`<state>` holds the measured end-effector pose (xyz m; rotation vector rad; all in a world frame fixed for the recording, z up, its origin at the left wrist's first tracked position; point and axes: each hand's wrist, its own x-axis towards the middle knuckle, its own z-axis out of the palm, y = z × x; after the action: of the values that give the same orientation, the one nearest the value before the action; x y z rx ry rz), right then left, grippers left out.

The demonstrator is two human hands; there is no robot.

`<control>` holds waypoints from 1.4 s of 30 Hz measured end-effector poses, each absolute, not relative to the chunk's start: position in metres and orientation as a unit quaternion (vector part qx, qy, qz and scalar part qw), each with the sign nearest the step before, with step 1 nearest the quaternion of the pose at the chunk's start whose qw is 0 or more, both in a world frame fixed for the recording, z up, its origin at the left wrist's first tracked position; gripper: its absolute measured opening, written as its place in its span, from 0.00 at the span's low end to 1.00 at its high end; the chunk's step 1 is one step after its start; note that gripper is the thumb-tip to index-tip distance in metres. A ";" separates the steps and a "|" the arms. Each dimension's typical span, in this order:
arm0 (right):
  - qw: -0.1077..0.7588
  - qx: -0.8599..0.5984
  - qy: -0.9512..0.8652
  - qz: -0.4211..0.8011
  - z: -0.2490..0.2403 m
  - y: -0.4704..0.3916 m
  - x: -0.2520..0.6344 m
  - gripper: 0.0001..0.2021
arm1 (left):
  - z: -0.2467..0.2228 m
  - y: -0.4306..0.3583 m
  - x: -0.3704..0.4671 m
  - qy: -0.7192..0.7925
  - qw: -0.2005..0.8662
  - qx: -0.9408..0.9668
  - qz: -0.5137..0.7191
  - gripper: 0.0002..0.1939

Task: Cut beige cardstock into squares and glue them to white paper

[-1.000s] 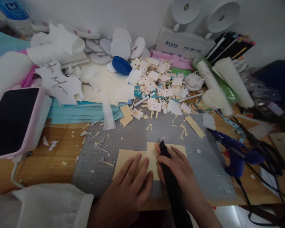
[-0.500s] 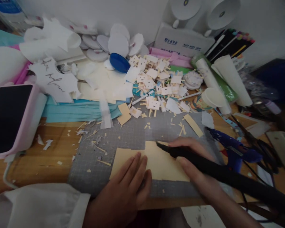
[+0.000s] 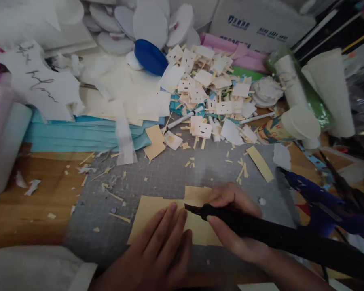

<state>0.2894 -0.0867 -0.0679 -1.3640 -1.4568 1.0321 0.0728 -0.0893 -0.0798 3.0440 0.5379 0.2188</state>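
Note:
A pale yellow card (image 3: 148, 206) with a stepped upper edge lies on the grey cutting mat (image 3: 166, 171). My left hand (image 3: 157, 250) rests flat over its lower middle, fingers stretched out and pressing on it. Held in my right hand (image 3: 235, 198) is a long black craft knife (image 3: 261, 230), gripped between thumb and fingers. Its dark blade points left, just above or touching the card, close to my left fingertips. Part of the card is hidden under both hands.
Behind the mat sits a pile of small white paper figures (image 3: 197, 95) with drawn faces. A paper cup (image 3: 300, 123) lies tipped at the right, above a blue glue gun (image 3: 315, 194). Teal sheets (image 3: 79, 135) are stacked at the left. Yellow scraps (image 3: 119, 196) litter the mat.
The view has shifted closer and down. My right hand has brought the knife tip from the card's upper edge down and left, nearer my left fingers. My left hand still presses the card.

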 end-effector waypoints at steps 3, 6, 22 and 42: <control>0.432 -0.549 -0.579 0.419 -0.066 -0.086 0.289 0.08 | -0.079 -0.090 0.072 0.168 0.025 0.984 0.060 0.21; 0.437 -0.549 -0.576 0.419 -0.066 -0.085 0.287 0.08 | -0.079 -0.090 0.072 0.166 0.026 0.984 0.054 0.22; 0.392 -0.584 -0.575 0.419 -0.062 -0.086 0.288 0.09 | -0.078 -0.088 0.072 0.160 0.021 0.985 0.053 0.21; 0.343 -0.615 -0.570 0.423 -0.063 -0.092 0.296 0.08 | -0.075 -0.084 0.073 0.150 -0.005 0.986 0.070 0.18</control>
<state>0.2961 -0.0918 -0.0630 -1.5984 -1.4826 1.0985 0.0727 -0.0842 -0.0752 3.1081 0.4728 0.2218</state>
